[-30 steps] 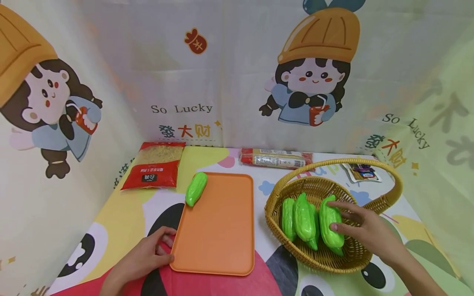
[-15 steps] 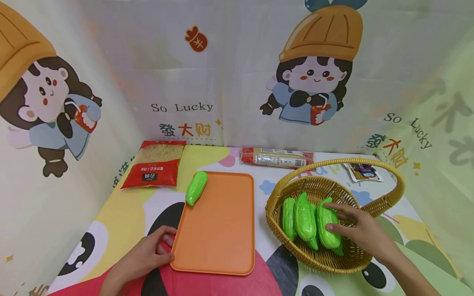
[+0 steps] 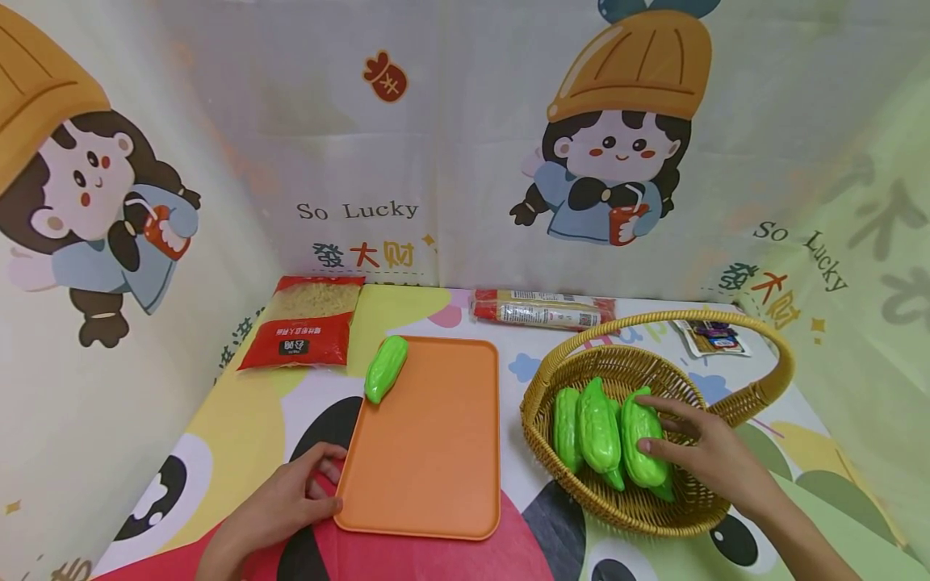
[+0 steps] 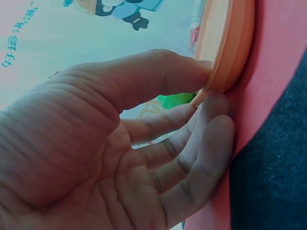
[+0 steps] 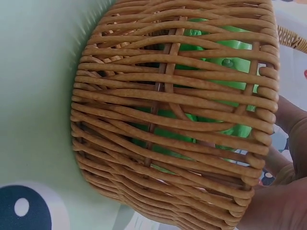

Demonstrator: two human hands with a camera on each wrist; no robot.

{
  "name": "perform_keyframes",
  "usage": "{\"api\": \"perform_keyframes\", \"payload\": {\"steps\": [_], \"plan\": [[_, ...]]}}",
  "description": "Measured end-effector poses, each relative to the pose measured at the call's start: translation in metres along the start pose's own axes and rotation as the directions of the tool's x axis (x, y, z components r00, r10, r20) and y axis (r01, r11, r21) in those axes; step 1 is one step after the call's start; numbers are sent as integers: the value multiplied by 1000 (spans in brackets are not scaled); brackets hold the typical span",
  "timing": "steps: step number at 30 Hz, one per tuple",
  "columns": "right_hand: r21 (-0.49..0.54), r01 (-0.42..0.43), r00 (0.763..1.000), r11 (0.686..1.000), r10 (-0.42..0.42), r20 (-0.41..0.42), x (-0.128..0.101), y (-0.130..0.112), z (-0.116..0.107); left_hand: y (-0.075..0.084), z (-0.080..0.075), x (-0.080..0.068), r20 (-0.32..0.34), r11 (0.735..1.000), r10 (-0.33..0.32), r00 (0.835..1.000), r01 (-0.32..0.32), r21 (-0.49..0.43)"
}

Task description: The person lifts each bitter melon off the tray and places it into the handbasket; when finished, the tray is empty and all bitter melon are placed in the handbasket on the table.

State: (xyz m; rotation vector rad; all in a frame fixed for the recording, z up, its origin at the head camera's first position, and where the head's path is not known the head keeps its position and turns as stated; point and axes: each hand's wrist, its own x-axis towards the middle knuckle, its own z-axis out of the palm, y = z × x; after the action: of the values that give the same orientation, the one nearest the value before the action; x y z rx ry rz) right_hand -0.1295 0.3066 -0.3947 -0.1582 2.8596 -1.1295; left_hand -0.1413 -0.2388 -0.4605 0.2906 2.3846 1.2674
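Note:
My left hand (image 3: 286, 504) pinches the near left rim of the orange tray (image 3: 436, 452); in the left wrist view the thumb lies on the rim (image 4: 218, 62) and the fingers curl at its edge. One bright green bitter melon (image 3: 386, 369) lies at the tray's far left corner, overlapping the rim. Over the wicker basket (image 3: 625, 516), my right hand (image 3: 719, 452) holds a bitter melon (image 3: 641, 444) between thumb and fingers. Several other bitter melons (image 3: 599, 428) lie left of it in the basket. Woven sides hide most of them in the right wrist view.
A red bag of dry food (image 3: 301, 327) lies at the back left. A long red-ended packet (image 3: 541, 309) lies by the back wall. Behind the basket's arched handle (image 3: 781, 363) is a small packet (image 3: 712, 337). Printed cloth walls (image 3: 450, 145) enclose the table.
My right hand has moved slightly left, and the bitter melon it holds has shifted with it inside the basket. The left hand and the tray have stayed in place.

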Motion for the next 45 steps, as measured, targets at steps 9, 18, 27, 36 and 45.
{"api": "perform_keyframes", "payload": {"steps": [9, 18, 27, 36, 45], "plan": [[3, 8, 1000, 1000, -8, -11, 0, 2, -1, 1, 0, 0, 4, 1000, -9, 1000, 9, -6], [8, 27, 999, 1000, -27, -25, -1, 2, -1, 0, 0, 0, 1, 1000, 1, 1000, -1, -7], [-22, 56, 997, 998, -57, -49, -3, -6, -8, 0, 0, 0, 0, 1000, -14, 1000, 14, -13], [-49, 55, 996, 997, -58, -62, -20, -46, -17, -1, 1, 0, 2, 1000, -8, 1000, 8, -9], [269, 251, 966, 930, -258, -8, -19, -115, 22, -1, 0, -1, -1, 1000, -9, 1000, 9, 1]]}}
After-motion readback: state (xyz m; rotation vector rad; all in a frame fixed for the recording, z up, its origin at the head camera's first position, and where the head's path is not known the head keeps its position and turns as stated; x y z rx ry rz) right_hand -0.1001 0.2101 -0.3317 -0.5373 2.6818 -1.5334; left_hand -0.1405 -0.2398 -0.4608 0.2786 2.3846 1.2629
